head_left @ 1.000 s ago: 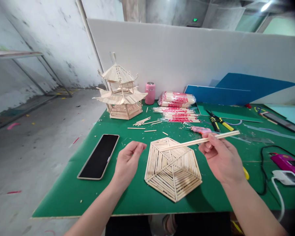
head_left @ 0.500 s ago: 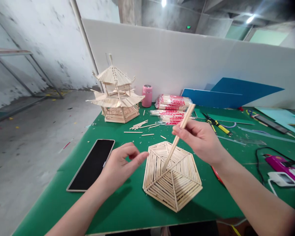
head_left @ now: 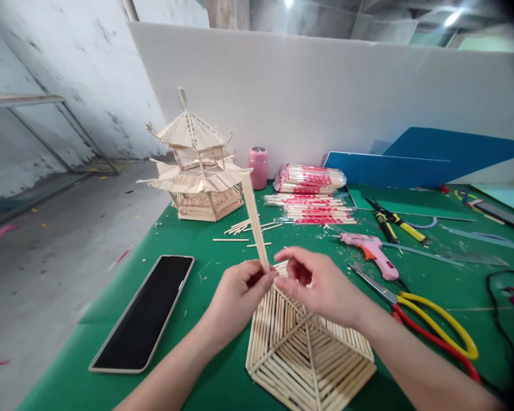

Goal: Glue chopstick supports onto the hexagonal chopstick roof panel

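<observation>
My left hand (head_left: 242,291) pinches the lower end of a few pale wooden chopsticks (head_left: 255,222), held together nearly upright and leaning slightly left. Close beside that end is my right hand (head_left: 314,282), thumb and forefinger a little apart; whether its thumb touches the chopsticks I cannot tell. Under both hands lies a flat many-sided panel (head_left: 312,354) of wooden sticks in triangular sections, its far part covered by the hands. Farther back on the left stands a two-tiered stick pagoda (head_left: 197,165), partly behind the upright chopsticks.
A phone (head_left: 148,311) lies on the green table (head_left: 214,371) at left. Pink-handled glue gun (head_left: 374,251), red-and-yellow-handled scissors (head_left: 428,319) and pliers (head_left: 398,222) lie at right. Wrapped chopstick packs (head_left: 310,180), loose stick pieces (head_left: 240,225) and a pink cup (head_left: 258,165) are behind.
The chopsticks have passed from my right hand to my left and moved left, off the panel's middle. My hands have come together. The view has shifted, uncovering the glue gun and scissors.
</observation>
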Demonstrator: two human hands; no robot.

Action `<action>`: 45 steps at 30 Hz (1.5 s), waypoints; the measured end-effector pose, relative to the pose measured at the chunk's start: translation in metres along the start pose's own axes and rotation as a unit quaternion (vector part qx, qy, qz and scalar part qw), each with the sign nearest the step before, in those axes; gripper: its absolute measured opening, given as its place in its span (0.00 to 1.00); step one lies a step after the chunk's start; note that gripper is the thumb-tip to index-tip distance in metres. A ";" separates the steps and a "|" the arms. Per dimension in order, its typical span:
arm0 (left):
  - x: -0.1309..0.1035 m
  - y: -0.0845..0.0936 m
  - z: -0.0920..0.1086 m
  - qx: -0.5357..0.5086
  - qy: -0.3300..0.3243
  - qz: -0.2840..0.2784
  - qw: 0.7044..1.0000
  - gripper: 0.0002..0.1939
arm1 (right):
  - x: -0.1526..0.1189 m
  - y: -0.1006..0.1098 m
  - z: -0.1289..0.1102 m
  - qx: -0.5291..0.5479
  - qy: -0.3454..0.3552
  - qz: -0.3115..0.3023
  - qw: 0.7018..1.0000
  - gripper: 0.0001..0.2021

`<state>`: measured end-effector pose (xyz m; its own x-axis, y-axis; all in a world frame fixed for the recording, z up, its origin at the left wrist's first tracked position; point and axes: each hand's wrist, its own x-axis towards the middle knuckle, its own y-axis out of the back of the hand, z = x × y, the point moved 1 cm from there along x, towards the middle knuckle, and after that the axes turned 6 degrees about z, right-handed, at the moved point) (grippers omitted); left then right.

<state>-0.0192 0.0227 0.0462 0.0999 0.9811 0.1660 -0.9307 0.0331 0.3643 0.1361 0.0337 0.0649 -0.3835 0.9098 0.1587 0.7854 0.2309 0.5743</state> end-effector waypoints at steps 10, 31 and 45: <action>0.001 -0.011 -0.021 -0.127 0.090 0.010 0.988 0.08 | -0.007 -0.033 0.036 -0.083 0.094 -0.041 0.991 0.10; -0.004 0.007 -0.034 -0.049 0.086 -0.003 0.995 0.06 | -0.034 0.103 0.116 -0.339 -0.242 0.276 0.866 0.13; -0.022 -0.006 -0.040 -0.120 0.156 0.004 0.980 0.06 | -0.042 0.107 0.172 -0.360 -0.329 0.163 0.857 0.21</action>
<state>-0.0296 0.0087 0.0037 0.0153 0.9909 -0.1338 -0.9909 0.0329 0.1309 0.3201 0.0795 -0.0182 0.3436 0.9375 0.0544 0.2033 -0.1308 0.9703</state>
